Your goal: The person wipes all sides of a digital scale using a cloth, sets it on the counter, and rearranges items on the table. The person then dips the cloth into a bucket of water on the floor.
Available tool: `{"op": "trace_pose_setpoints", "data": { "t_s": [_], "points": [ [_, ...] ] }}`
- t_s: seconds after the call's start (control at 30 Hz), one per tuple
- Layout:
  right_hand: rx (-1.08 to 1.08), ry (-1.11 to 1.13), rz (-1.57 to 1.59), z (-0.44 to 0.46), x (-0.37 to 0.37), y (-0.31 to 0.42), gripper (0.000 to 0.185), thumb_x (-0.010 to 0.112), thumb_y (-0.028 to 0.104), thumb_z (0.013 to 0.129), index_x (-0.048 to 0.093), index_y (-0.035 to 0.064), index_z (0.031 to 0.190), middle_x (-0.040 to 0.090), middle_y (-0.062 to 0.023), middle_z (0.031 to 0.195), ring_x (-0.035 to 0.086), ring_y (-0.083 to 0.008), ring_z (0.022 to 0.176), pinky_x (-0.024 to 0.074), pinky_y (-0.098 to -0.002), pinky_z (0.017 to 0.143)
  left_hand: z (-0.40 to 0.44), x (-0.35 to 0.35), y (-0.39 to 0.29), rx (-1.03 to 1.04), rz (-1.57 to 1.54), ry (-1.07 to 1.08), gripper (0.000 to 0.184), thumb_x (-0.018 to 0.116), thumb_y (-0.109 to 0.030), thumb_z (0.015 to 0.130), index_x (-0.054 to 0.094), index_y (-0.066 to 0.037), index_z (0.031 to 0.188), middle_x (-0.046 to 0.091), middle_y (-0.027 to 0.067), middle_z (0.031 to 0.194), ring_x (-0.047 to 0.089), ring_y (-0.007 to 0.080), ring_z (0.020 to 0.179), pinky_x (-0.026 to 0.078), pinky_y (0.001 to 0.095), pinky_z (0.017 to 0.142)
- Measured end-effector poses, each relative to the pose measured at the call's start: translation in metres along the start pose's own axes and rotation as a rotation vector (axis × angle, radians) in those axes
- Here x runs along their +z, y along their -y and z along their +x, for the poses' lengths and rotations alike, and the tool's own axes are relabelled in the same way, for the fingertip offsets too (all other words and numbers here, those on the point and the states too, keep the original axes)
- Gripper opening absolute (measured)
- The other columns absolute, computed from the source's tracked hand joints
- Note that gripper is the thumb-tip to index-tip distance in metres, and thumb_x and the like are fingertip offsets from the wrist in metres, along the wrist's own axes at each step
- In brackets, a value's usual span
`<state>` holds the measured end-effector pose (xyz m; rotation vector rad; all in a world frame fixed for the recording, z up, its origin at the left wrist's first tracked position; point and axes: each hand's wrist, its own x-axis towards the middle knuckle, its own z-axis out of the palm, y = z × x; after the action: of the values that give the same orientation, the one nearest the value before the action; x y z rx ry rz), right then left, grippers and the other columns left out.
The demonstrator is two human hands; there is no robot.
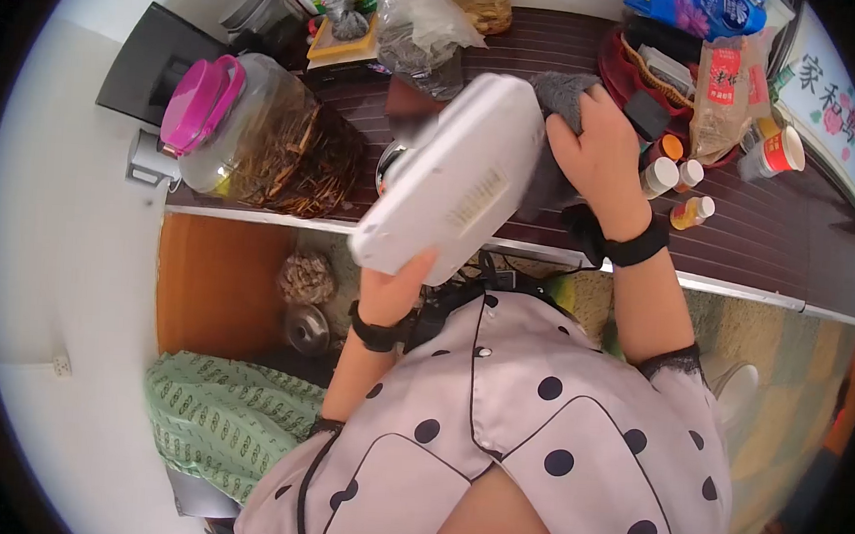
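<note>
My left hand [395,287] grips the lower end of a white box [451,191], which is tilted up over the front edge of the counter. Its smooth face carries a printed barcode label, and its edges are slightly blurred. In my right hand [603,155] is a bunched dark grey cloth [562,95], close against the upper right end of the box. The fingertips inside the cloth are hidden. Partly covered behind the box is a small round item [388,163] that I cannot make out.
On the dark counter [767,236], a big jar with a pink lid [260,142] stands left. Several small bottles [691,212], a paper cup [777,155] and a red basket [616,74] are right. Plastic bags [421,30] lie at the back; green patterned fabric [226,416] hangs below left.
</note>
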<state>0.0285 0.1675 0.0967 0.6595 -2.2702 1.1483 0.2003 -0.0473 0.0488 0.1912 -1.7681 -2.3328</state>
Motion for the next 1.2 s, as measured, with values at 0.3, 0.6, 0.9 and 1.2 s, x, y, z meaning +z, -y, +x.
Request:
{"op": "trace_pose_setpoints", "data": {
  "t_s": [0.3, 0.6, 0.9, 1.2],
  "points": [
    [0.108, 0.132, 0.668, 0.020, -0.039, 0.002, 0.027, 0.055, 0.005, 0.084, 0.063, 0.0004, 0.109, 0.065, -0.0077, 0.101, 0.061, -0.0159, 0.087, 0.0482, -0.0279, 0.080, 0.022, -0.014, -0.016, 0.000, -0.441, 0.077, 0.055, 0.054, -0.007, 0.087, 0.033, 0.004, 0.137, 0.048, 0.0203, 0.134, 0.051, 0.0343, 0.120, 0.043, 0.0469, 0.100],
    [-0.082, 0.039, 0.389, 0.021, -0.036, 0.024, 0.029, 0.060, 0.006, 0.079, 0.064, 0.0043, 0.108, 0.062, -0.0123, 0.095, 0.062, -0.0284, 0.077, 0.0492, -0.0317, 0.072, 0.034, 0.005, -0.028, -0.049, -0.545, 0.043, 0.053, 0.042, -0.026, 0.098, 0.031, 0.004, 0.140, 0.043, 0.0186, 0.140, 0.046, 0.0340, 0.126, 0.037, 0.0484, 0.105],
    [-0.138, 0.274, 0.014, -0.028, 0.018, 0.042, 0.020, 0.068, 0.017, 0.071, 0.060, -0.0001, 0.078, 0.053, -0.0166, 0.080, 0.059, -0.0344, 0.067, 0.0501, -0.0418, 0.059, 0.046, 0.028, -0.033, -0.041, -0.510, 0.033, 0.057, 0.039, -0.039, 0.101, 0.031, -0.001, 0.142, 0.043, 0.0141, 0.141, 0.044, 0.0297, 0.127, 0.035, 0.0461, 0.106],
    [-0.228, 0.399, 0.142, -0.040, 0.031, 0.047, 0.022, 0.070, 0.018, 0.067, 0.062, 0.0007, 0.078, 0.053, -0.0138, 0.078, 0.060, -0.0307, 0.069, 0.0495, -0.0401, 0.056, 0.064, 0.028, -0.027, 0.076, -0.638, -0.030, 0.075, 0.031, -0.063, 0.094, 0.030, -0.008, 0.144, 0.038, 0.0107, 0.145, 0.039, 0.0294, 0.130, 0.031, 0.0455, 0.108]
  ]
}}
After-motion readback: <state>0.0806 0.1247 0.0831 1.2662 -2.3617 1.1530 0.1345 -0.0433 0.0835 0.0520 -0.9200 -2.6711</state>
